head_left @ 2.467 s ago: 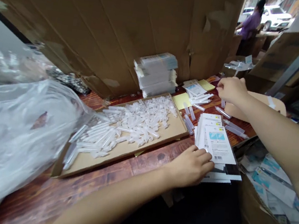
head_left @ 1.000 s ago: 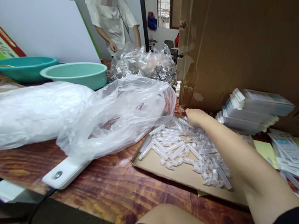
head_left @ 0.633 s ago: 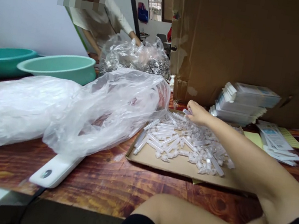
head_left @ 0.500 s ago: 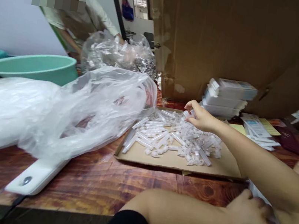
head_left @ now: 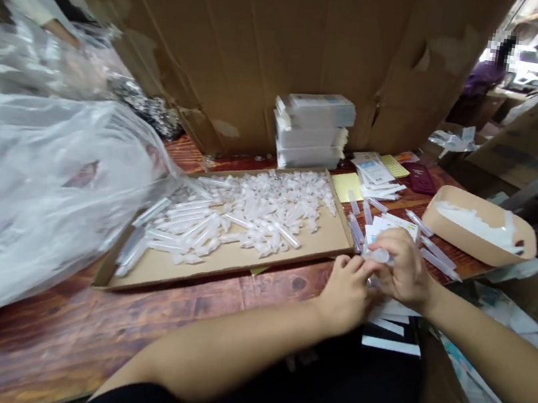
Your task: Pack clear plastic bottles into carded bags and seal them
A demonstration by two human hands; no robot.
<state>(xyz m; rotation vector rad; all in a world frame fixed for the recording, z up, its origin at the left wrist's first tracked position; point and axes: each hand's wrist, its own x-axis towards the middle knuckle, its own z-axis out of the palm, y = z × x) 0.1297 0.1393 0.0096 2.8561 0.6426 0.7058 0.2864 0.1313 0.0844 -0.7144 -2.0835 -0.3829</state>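
My right hand (head_left: 408,266) is closed on small clear plastic pieces (head_left: 378,255), part of which shows between the fingers. Against it, my left hand (head_left: 349,291) is closed too, its fingers curled; what they hold is hidden. Both hands meet over the table's front edge, just right of a shallow cardboard tray (head_left: 312,252). Inside that tray lie many translucent plastic tubes (head_left: 186,216) and small clear plastic fittings (head_left: 274,195). White printed cards (head_left: 397,226) and loose translucent tubes (head_left: 437,257) lie around my hands.
A large clear plastic bag (head_left: 49,182) covers the table's left side. Behind the tray, a stack of white printed packs (head_left: 312,130) stands against a big cardboard sheet (head_left: 272,47). A beige plastic basket (head_left: 482,226) sits at right. A person's arm (head_left: 62,29) shows at upper left.
My right hand has left the tray with small plastic pieces and come back to meet my left hand. The view has swung to the right.
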